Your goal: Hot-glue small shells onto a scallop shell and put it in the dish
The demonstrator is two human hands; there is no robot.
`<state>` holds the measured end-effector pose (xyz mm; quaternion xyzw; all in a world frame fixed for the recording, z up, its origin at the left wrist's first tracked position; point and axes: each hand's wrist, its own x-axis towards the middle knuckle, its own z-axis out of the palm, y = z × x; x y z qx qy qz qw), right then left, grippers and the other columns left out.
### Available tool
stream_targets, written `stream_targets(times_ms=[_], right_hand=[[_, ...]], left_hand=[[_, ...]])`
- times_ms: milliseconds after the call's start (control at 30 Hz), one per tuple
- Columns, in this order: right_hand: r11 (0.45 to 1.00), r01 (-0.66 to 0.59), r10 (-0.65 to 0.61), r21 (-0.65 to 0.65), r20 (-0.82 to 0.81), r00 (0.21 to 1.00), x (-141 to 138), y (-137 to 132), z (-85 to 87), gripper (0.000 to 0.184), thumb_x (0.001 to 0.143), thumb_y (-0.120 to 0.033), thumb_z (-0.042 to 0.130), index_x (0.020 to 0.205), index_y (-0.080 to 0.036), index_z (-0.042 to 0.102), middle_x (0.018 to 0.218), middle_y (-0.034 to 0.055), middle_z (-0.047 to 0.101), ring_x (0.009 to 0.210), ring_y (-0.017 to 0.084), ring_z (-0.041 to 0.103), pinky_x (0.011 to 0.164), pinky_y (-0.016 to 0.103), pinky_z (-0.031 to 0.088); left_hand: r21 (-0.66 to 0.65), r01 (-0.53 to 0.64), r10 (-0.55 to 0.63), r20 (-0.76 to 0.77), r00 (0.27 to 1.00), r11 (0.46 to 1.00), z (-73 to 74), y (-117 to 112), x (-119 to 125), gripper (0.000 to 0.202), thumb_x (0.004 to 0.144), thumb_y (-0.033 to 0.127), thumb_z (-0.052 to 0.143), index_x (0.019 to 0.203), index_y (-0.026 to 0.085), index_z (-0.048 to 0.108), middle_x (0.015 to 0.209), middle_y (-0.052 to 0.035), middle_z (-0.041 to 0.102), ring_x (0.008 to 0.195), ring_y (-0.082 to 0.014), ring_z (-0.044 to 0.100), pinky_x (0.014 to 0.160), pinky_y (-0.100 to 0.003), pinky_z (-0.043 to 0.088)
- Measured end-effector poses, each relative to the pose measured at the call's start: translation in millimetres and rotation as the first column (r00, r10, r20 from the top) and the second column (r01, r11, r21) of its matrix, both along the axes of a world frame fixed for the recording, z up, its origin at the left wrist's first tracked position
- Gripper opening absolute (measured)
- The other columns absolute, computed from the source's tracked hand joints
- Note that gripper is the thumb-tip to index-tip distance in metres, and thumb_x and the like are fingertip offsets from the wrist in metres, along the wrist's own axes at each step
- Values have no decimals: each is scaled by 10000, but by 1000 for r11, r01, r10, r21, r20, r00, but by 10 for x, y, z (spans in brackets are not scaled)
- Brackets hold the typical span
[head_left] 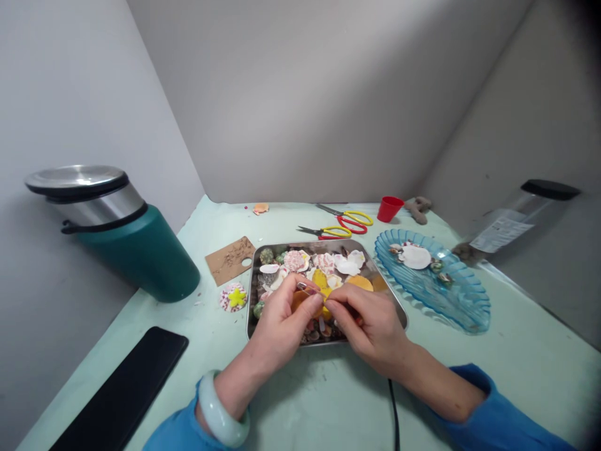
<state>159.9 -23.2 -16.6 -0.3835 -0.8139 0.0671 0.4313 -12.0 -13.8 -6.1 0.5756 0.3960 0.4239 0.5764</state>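
Observation:
Both hands meet over a metal tray (404, 313) filled with seashells in white, pink, green and yellow. My left hand (285, 316) is closed, thumb and fingers around an orange-brown shell (300, 300). A thin strand-like bit shows near its fingertips. My right hand (370, 322) is pinched shut, its fingertips close against the left thumb; what they hold is too small to make out. Just beyond the fingertips lie yellow shell pieces (320, 279). A larger yellow-orange shell (360, 284) rests at the tray's right side.
Left stand a green bottle (141, 250), a black phone (126, 388), a brown card (228, 260) and a speckled shell with a yellow flower (233, 297). Behind are scissors (335, 232), more scissors (359, 218) and a red cup (389, 209). Right are a blue dish (462, 307) and a clear jar (507, 228).

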Motion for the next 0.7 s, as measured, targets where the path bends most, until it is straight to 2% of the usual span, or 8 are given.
stream_targets(times_ms=[467, 700], right_hand=[[1000, 7, -7, 3, -5, 1000, -9, 6, 17, 185, 944, -178, 497, 765, -185, 544, 625, -12, 553, 540, 112, 499, 547, 239, 378], [999, 25, -25, 22, 7, 1000, -13, -1, 21, 149, 941, -192, 505, 802, -191, 557, 643, -6, 584, 546, 116, 524, 543, 237, 397]], left_hand=[[-26, 15, -13, 53, 999, 1000, 2, -14, 15, 268, 873, 445, 576, 913, 187, 513, 712, 30, 522, 622, -114, 502, 573, -234, 431], [-25, -8, 8, 30, 1000, 1000, -23, 2, 7, 250, 876, 424, 577, 897, 182, 518, 718, 29, 514, 629, -106, 486, 560, -217, 423]])
